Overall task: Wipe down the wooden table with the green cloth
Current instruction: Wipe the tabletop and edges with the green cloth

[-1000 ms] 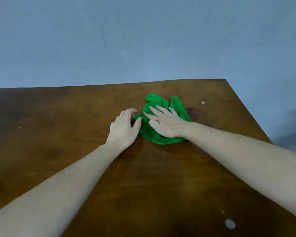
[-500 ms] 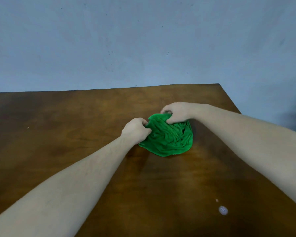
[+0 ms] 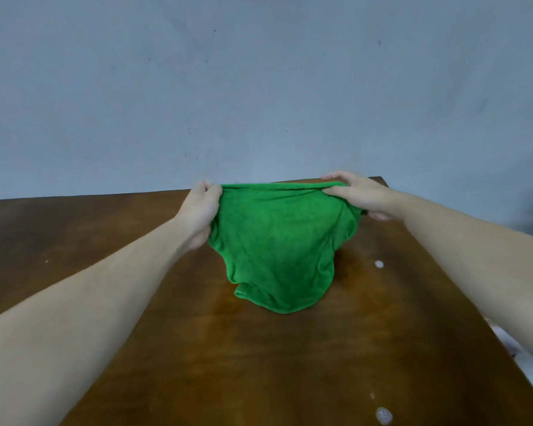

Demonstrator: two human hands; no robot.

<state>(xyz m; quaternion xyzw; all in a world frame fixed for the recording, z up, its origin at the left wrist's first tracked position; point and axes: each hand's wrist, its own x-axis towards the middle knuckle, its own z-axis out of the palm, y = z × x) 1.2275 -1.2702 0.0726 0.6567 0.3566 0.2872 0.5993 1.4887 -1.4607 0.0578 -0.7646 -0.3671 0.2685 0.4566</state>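
The fingers (image 3: 204,189) of the left hand (image 3: 199,210) were curled round the left end of the green cloth's (image 3: 277,241) upper hem, and the right hand (image 3: 356,193) pinched the right end between thumb and fingers, so the green cloth hung stretched between both hands above the wooden counter (image 3: 259,364). Its lower edge looked to reach down to the wood or close to it; contact could not be told. The risk, as I judged it, lay in the grips: both held only a thin strip of hem, and a tug to flatten the cloth could pull one end free, leaving it to drop in a heap that would need opening again. Laid down bunched, it would wipe with a small patch and miss ground. Two pale spots lay on the counter, one just right of the hanging cloth (image 3: 379,264) and one near the bottom edge (image 3: 383,415); whether they were drops, crumbs or marks in the finish was too small to tell, and a wet one might only smear. The cloth hid the counter behind it, the right hand's lower fingers were partly covered, and the counter's left side and near edge ran out of view.
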